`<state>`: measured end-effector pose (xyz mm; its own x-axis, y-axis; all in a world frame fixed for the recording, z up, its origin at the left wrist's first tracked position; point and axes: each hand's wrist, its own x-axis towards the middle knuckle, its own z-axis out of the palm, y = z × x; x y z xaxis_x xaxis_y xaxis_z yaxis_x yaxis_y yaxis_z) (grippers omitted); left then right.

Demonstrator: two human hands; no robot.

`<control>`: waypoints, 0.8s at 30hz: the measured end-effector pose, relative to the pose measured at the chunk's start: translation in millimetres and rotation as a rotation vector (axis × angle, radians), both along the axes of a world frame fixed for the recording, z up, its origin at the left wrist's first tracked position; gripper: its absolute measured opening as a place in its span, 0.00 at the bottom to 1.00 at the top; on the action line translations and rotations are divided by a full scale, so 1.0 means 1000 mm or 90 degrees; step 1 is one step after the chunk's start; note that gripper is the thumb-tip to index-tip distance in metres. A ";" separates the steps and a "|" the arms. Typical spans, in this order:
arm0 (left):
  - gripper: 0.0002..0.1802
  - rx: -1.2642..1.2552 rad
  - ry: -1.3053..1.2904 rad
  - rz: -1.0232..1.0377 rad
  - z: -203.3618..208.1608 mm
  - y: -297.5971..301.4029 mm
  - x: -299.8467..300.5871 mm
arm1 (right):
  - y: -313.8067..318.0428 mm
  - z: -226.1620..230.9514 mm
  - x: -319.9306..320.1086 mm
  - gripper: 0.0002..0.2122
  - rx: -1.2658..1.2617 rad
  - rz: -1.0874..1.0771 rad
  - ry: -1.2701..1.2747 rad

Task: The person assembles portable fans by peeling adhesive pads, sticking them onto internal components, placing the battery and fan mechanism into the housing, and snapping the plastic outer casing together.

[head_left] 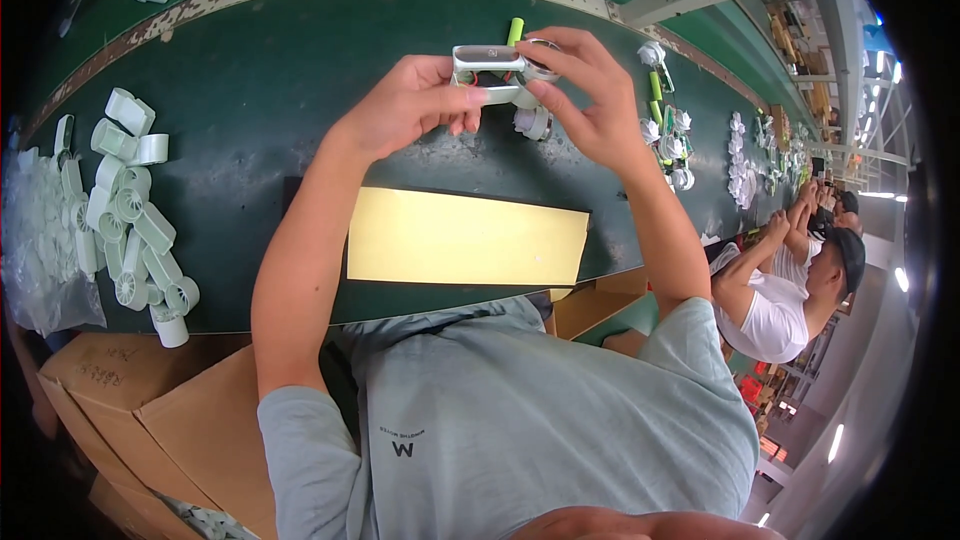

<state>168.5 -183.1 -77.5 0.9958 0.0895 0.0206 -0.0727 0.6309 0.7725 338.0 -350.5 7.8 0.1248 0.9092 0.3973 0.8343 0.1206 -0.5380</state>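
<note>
Both hands are raised over the far middle of the green table, working on a white plastic fan housing with a grey oval panel. My left hand grips its left end, thumb along the lower edge. My right hand closes around the round end at the right, thumb and fingers pinching it. A pale shell piece lies along the near side under my left thumb. Just behind the housing shows a lime-green battery cell. Below the hands is a small white motor with a fan wheel, partly covered.
Pale green plastic housings pile up at the left beside a clear plastic bag. A yellow sheet lies in front of me. Motor and battery assemblies line the right. Cardboard boxes stand below; co-workers sit further right.
</note>
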 end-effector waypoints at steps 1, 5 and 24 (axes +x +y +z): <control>0.12 0.000 0.000 -0.001 0.002 -0.001 0.000 | 0.000 -0.001 0.001 0.17 0.009 0.010 0.000; 0.11 0.130 0.018 0.021 0.011 0.000 0.000 | -0.001 -0.004 0.005 0.17 0.003 0.025 0.026; 0.18 0.210 -0.024 0.093 0.010 -0.007 0.002 | -0.008 -0.020 0.007 0.15 -0.014 0.048 0.339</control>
